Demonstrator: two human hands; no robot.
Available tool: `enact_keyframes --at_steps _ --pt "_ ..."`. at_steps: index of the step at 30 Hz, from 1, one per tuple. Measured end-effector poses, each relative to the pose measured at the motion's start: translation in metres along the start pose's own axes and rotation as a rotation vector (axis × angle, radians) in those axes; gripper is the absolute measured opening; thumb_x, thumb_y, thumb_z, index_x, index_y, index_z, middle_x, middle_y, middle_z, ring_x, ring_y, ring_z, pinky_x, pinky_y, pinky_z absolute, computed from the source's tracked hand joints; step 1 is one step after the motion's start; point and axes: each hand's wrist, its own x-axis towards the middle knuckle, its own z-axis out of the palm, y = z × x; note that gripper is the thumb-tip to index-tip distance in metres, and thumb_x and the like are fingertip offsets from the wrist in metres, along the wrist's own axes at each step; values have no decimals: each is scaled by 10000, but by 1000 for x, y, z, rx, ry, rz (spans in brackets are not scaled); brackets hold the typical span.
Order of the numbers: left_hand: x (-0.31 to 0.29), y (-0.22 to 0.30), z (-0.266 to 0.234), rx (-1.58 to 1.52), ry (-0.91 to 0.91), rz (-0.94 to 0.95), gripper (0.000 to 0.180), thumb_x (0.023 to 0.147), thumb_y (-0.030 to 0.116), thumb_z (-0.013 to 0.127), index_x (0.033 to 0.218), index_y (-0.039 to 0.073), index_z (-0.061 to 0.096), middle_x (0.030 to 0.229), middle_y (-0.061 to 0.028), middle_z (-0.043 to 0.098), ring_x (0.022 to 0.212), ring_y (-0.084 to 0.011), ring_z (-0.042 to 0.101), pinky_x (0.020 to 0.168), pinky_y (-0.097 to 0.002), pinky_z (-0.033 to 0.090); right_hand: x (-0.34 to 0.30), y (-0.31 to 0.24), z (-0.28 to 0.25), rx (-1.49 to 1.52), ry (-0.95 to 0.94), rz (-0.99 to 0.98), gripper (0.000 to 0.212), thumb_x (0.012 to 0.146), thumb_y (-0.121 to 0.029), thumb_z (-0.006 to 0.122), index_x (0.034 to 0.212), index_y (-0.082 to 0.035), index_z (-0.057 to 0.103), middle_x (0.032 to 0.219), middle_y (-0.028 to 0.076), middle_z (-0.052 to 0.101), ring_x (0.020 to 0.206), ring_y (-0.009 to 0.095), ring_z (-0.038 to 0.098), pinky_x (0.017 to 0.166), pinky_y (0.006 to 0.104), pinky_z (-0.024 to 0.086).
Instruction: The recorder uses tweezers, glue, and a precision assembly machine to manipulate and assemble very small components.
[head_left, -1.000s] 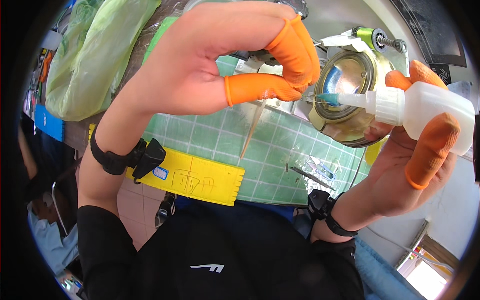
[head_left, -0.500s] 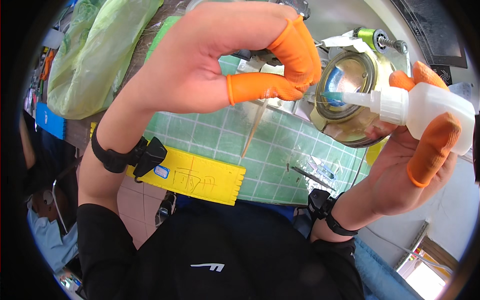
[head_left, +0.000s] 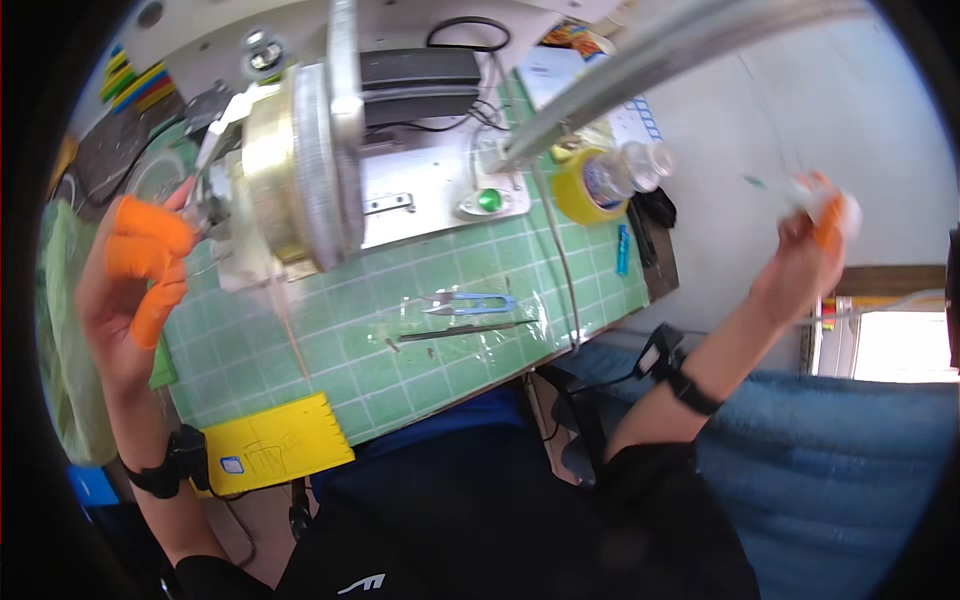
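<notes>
At the far left is my left hand point(head_left: 135, 270), orange cots over its fingers. The fingers are curled in beside a small metal clamp point(head_left: 207, 215) left of the round metal drum point(head_left: 275, 170); what they hold, if anything, I cannot make out. Out to the right, away from the table, my right hand point(head_left: 800, 255) grips a white squeeze bottle point(head_left: 850, 215) with a green needle tip, blurred by motion. Between my arms, blue thread snips point(head_left: 480, 302) and dark tweezers point(head_left: 465, 331) lie on the green cutting mat point(head_left: 400, 380).
A metal bar point(head_left: 620, 80) slants across the upper right. Beneath it stands a yellow ring-shaped holder point(head_left: 575, 190) with clear bottles. A thin wooden stick point(head_left: 290, 330) lies near a yellow notched board point(head_left: 280, 445) at the front left. A cable crosses the mat's right side.
The view has swung right. My right hand has carried the squeeze bottle away from the drum, out to the right. My left hand is now at the drum's left side.
</notes>
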Motion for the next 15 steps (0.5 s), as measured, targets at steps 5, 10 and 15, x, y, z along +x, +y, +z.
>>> enact_keyframes --at_steps 5,10,15 --pt "-8 -3 3 -11 109 -196 117 919 65 678 985 -8 615 1052 -123 616 999 -228 628 1178 -648 336 12 53 5 -298 -300 -18 237 984 -149 711 1154 13 742 907 -6 701 773 50 556 690 220 450" --pt "-2 1 2 45 30 -130 104 937 49 668 1003 -14 617 1081 -107 616 1037 -220 636 1191 -643 323 -11 73 17 -408 -467 153 309 959 -175 748 1196 17 701 1063 41 718 808 83 609 736 239 485" --pt "0 2 4 27 41 -110 89 929 25 673 993 -4 618 1095 -107 627 1052 -218 650 1198 -648 315 -30 41 -17 -434 -407 248 318 934 -152 765 1172 37 670 1087 53 715 793 84 615 707 244 484"
